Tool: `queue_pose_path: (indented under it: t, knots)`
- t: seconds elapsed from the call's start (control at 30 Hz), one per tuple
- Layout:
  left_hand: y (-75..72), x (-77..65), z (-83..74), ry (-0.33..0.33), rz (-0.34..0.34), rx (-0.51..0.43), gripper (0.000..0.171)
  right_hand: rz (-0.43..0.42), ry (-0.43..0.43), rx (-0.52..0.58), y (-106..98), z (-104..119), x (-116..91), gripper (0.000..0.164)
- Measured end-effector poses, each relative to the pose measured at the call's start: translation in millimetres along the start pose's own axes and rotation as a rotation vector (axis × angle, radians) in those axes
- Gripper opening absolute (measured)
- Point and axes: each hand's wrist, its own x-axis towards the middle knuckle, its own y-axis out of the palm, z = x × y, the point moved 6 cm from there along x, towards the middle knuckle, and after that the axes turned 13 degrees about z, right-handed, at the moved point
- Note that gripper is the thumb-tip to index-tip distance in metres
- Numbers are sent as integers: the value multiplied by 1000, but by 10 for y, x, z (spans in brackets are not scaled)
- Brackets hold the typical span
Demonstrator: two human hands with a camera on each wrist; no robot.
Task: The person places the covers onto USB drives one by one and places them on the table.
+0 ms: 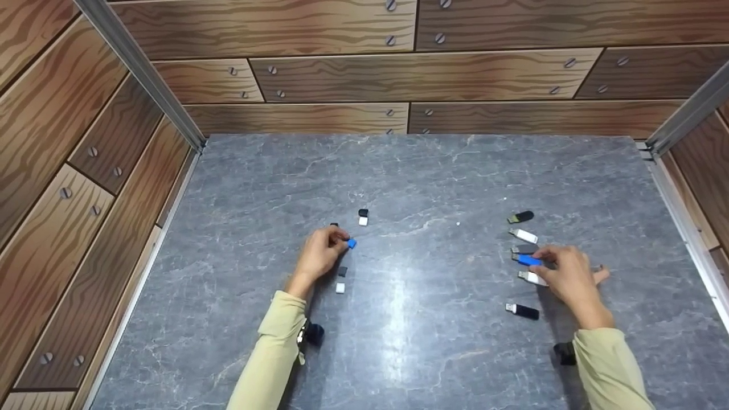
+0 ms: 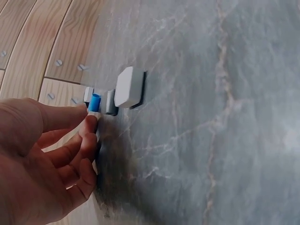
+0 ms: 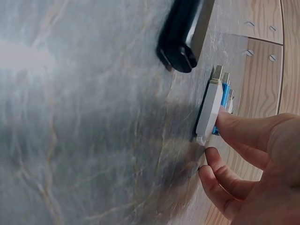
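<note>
In the head view my left hand [image 1: 322,253] pinches a small blue cap [image 1: 352,244] between thumb and fingertips; the left wrist view shows the cap [image 2: 94,102] with its open end up. On the right, my right hand [image 1: 569,276] pinches the rear end of a blue USB stick [image 1: 525,259], its metal plug pointing left. A white USB stick [image 1: 531,278] lies just in front of it, partly under the hand. Right behind is a dark grey USB stick [image 1: 523,249]. Beside the left hand lie a dark grey cap [image 1: 342,271] and a white cap [image 1: 340,288].
Farther back on the right are another white USB stick [image 1: 524,235] and a black one [image 1: 521,217]; a black stick [image 1: 523,311] lies nearest the front. Black [image 1: 363,212] and white [image 1: 363,221] caps sit behind the left hand. Wood-patterned walls [image 1: 336,77] border the grey marbled table [image 1: 433,341].
</note>
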Motion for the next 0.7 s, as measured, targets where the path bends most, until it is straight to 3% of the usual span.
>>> queue_pose_path:
  t: [0.47, 0.7]
  knots:
    - [6, 66, 35, 47, 56, 13, 16, -34, -28, 43, -7, -50, -15, 25]
    - [13, 78, 57, -7, 70, 75, 19, -32, -35, 65, -18, -63, 19, 31]
